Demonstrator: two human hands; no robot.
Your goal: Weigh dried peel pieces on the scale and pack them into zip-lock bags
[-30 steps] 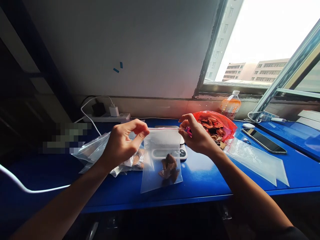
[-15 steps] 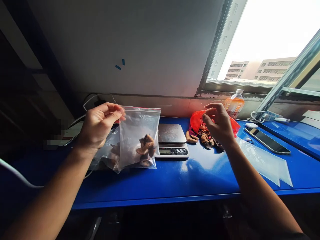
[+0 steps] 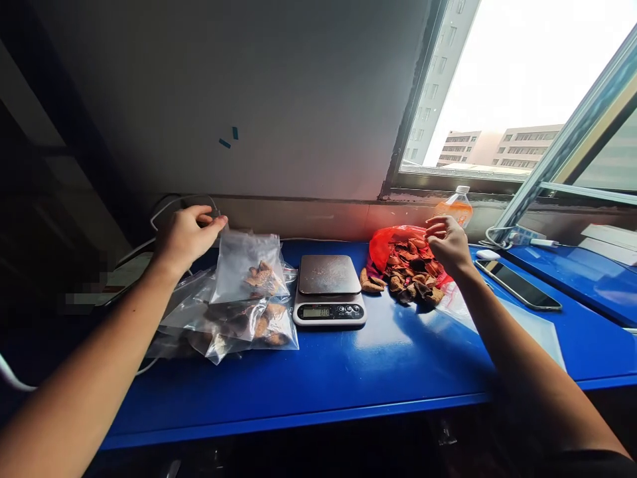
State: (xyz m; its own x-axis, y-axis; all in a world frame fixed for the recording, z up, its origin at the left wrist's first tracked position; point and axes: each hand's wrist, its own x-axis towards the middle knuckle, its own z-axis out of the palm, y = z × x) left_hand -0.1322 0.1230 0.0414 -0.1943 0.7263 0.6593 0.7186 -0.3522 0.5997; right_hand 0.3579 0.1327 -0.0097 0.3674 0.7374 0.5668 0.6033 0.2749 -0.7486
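My left hand (image 3: 186,238) is off the bags, its fingers a little apart with nothing in them. Just below its fingertips, a clear zip bag (image 3: 246,262) with brown dried pieces inside lies on several other filled bags (image 3: 276,325). To their right stands a small digital scale (image 3: 328,309) with a bare metal plate; its display seems to read zero. My right hand (image 3: 450,244) hovers at the right side of a red plastic bag (image 3: 381,245), fingers loosely bent and apart. Brown dried chunks (image 3: 411,272) spill out of that bag onto the blue table.
Flat clear bags (image 3: 535,325) lie under my right forearm. Behind them are a phone (image 3: 520,285) and a white earphone case (image 3: 488,254). An orange drink bottle (image 3: 455,206) stands by the window. White cables run along the left side and back.
My left hand has let go of the filled zip bag, which now rests on the pile at the left. My right hand has moved slightly down and right in view.
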